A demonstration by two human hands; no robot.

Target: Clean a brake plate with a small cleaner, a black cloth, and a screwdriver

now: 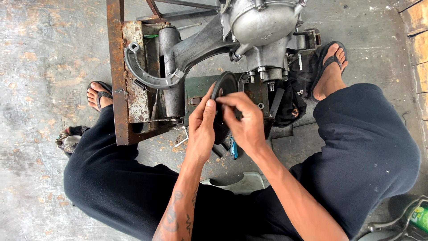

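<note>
Hands met at the centre of the view, both on one black disc [224, 96]. Left hand [201, 127] lay with fingers extended and pressed flat against the disc's left edge, thumb side turned toward the other hand; it was not clenched, but braced the part. Right hand [246, 122] was closed in a pinch, thumb and forefinger tips gripping something at the disc's face, near its middle; whether that was the disc itself or a small fitting on it could not be told.

Disc stood on edge, tilted, its round face turned toward the right hand and its upper rim rising clear above both sets of fingers. Both hands were in contact with it, so neither was nearer.

Directly beyond the disc's upper rim sat the grey engine casing [263, 31], with short studs [261, 73] projecting down toward the disc. To the left, a curved brake shoe [147, 73] rested against a rusty steel frame [117, 76]. Below the hands, a blue-handled tool [234, 151] lay on the concrete floor [40, 67]. A sandalled foot [331, 71] stood to the right of the casing.
</note>
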